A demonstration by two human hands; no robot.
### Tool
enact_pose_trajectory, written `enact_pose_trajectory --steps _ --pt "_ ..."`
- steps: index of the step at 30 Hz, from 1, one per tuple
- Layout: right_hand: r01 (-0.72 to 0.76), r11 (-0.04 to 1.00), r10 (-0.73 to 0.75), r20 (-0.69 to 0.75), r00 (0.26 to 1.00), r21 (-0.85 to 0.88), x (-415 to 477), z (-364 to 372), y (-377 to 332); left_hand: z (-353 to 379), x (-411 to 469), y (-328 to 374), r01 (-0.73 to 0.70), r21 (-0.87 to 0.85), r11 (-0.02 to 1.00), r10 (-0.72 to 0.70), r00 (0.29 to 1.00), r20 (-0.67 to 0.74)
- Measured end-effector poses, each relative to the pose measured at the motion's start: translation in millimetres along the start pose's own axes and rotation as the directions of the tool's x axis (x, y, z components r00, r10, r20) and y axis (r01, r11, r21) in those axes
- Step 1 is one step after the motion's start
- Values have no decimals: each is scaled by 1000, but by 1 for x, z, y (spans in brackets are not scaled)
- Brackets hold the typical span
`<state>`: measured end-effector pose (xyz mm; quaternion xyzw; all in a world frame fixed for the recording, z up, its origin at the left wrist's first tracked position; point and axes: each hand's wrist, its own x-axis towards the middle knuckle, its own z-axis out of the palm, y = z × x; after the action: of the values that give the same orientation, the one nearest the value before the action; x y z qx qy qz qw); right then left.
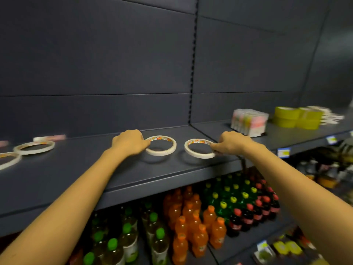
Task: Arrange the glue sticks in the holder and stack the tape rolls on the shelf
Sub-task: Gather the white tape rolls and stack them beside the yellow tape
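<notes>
two bare arms reach over a dark shelf (76,178). the left hand (131,141) has its fingers curled onto the left rim of a thin white tape ring, the left roll (164,153). the right hand (232,142) pinches the right rim of a matching ring, the right roll (198,155). both rolls sit flat side up, side by side but apart, over the middle of the shelf near its front edge. each has a shadow on the shelf just under it; whether they touch the shelf cannot be told. spare rolls (34,151) of the same kind lie flat at the shelf's left end. toward the shelf's right end stand blurred pink and white packs (248,121), then stacked yellow rolls (296,117). under the shelf stand rows of bottles (191,217), orange, green and dark.
</notes>
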<state>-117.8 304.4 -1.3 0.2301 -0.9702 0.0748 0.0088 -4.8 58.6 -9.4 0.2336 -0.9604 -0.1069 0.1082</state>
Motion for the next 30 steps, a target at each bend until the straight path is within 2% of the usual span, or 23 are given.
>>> enact_pose_trajectory --steps 7,12,19,26,30 --pt "-208 978 207 -52 977 -26 -40 -17 164 56 6 157 -199 -54 978 201 979 25" --pt "-365 931 363 -113 925 2 -73 -28 265 89 5 270 -347 -94 933 352 935 45" --pt "-504 861 508 -179 843 69 -95 -37 359 117 17 387 -490 -72 869 494 868 50" --pt "-569 819 565 -272 779 73 -75 -42 455 147 58 494 -567 -90 819 572 819 47" --pt "-560 827 551 -288 783 61 -38 -51 514 158 96 559 -576 -99 812 581 813 33"
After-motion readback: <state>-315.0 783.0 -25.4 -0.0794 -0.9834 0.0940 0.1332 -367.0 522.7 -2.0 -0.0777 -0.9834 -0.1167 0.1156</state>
